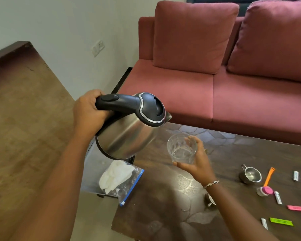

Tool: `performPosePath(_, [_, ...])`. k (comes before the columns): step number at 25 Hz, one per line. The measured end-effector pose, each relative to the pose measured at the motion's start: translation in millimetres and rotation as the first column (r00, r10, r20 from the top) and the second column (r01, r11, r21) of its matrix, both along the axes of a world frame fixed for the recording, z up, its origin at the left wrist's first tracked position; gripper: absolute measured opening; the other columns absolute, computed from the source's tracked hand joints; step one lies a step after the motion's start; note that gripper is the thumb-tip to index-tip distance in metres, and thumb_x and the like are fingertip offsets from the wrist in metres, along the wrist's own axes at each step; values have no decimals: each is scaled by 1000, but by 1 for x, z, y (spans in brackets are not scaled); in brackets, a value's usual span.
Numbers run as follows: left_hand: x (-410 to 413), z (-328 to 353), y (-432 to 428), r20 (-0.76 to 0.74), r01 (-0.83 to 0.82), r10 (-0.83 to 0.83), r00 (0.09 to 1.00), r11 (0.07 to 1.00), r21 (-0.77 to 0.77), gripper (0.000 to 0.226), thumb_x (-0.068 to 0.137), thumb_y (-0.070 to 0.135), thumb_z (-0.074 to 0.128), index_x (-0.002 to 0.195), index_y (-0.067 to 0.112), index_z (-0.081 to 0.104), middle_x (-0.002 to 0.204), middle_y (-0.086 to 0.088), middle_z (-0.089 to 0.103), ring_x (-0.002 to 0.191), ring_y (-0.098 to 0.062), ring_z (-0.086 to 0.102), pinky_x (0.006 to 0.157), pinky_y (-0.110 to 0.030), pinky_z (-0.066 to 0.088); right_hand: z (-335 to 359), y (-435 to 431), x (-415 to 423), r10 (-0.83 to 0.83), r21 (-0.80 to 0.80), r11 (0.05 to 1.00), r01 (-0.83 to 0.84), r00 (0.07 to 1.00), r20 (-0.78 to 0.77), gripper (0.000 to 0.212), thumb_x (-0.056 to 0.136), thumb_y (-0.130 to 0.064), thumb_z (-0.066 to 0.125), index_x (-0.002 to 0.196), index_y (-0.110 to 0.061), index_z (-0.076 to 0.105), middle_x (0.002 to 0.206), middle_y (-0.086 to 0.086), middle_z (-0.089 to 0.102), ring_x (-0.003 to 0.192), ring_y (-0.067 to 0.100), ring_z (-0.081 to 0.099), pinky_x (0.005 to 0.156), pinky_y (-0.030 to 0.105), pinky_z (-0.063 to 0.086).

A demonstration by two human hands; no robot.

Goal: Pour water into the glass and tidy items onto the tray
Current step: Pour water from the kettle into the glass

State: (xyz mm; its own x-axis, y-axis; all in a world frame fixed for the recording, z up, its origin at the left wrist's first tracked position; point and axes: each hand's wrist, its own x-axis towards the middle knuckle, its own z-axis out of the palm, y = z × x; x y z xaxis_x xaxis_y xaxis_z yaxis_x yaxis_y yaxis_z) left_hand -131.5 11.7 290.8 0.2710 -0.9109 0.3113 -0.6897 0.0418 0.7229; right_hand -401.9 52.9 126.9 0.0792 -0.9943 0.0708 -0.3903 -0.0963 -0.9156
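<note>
Two bare hands work above a dark wooden low table [233, 153]. The left hand [87, 112] wraps its fingers round the black handle of a stainless-steel electric kettle with a black lid [127, 134], holding it in the air and tilted, its spout pointing toward the right hand. The right hand [198, 164], a thin bracelet on its wrist, grips a clear patterned glass tumbler [182, 148] from the side and holds it upright above the table, just below and beside the spout; whether it contains water I cannot tell. Under the kettle lies a clear zip bag with a blue seal and white cloth inside [122, 178]. On the table to the right sit a small steel cup with a handle [250, 175], an orange-handled scoop [268, 177], a little pink-lidded jar [265, 190], a pink packet [298, 208], a green packet [281, 221] and several white sachets, one at the far right [295, 176]. A dusky red sofa [233, 84] stands behind the table.
</note>
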Motion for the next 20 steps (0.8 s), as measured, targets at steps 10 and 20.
performPosePath(10, [-62,31,12,259,187,-146,955,972,-141,29,57,12,48,82,10,63,75,-3,57,72,-27,55,64,-37,45,3,22,-34,-27,27,999,26,999,22,96,46,-49,77,125,-23,29,126,0,46,118,11,46,97,21,36])
performPosePath(20, [-78,38,16,460,319,-221,860,936,-147,26,56,5,43,75,7,60,74,-5,56,68,-33,54,58,-41,44,-2,29,-46,3,3,1000,-3,1000,-1,90,55,-20,86,122,-28,26,123,-5,43,116,13,46,96,24,37])
